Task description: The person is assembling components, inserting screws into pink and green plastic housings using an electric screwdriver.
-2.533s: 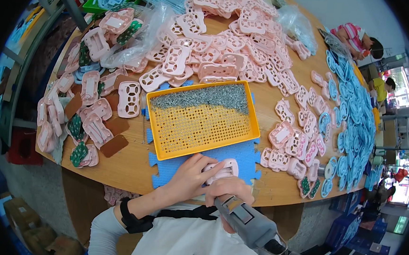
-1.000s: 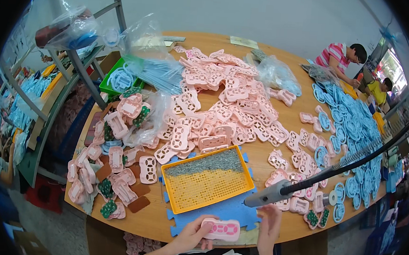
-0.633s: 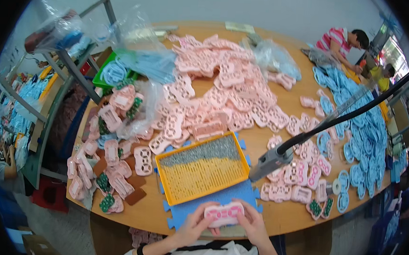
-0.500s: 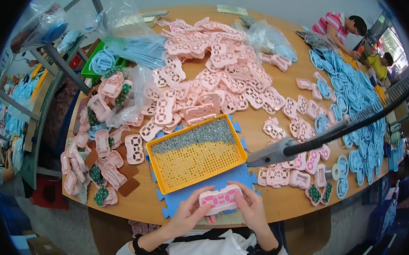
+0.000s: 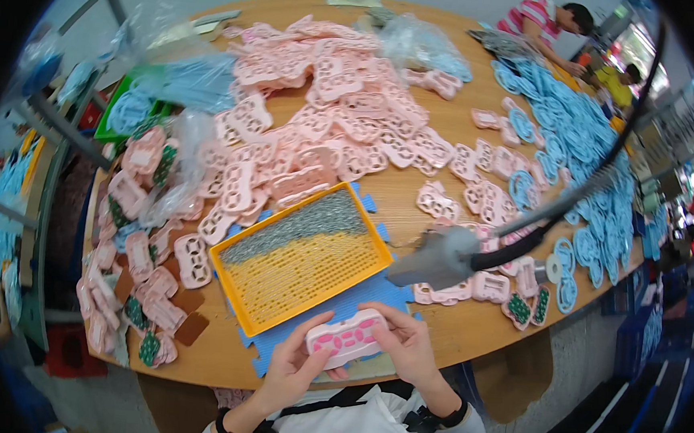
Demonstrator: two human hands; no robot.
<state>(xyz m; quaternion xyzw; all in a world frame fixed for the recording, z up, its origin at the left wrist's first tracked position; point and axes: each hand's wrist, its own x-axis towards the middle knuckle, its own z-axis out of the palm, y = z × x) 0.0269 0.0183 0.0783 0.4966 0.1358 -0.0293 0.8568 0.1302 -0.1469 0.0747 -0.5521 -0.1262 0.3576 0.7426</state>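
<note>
Both my hands hold a pale pink plastic shell [image 5: 346, 339] with bright pink oval pads in its face, in front of me near the table's front edge. My left hand [image 5: 295, 366] is closed round its left end, the thumb on the face. At the right end my right hand [image 5: 408, 347] grips it, thumb also on top. Just beyond them, a yellow tray [image 5: 319, 299] lies tilted on a blue foam mat [image 5: 394, 294]. Small silver screw-like pieces [image 5: 304, 228] cover the tray's far part; its near part shows rows of holes.
A blurred grey hand tool [image 5: 434, 261] on a coiled black cord hangs right of the tray. Pale pink shells [image 5: 344, 79] heap up behind it. Blue plastic rings [image 5: 567, 123] pile at the right. Shells with green pads [image 5: 149, 347] lie left. Another person [image 5: 529, 24] sits far right.
The whole view has shifted, so the table and tray appear farther left. The tool's cord now rises more steeply at the right. Both hands keep their hold on the shell.
</note>
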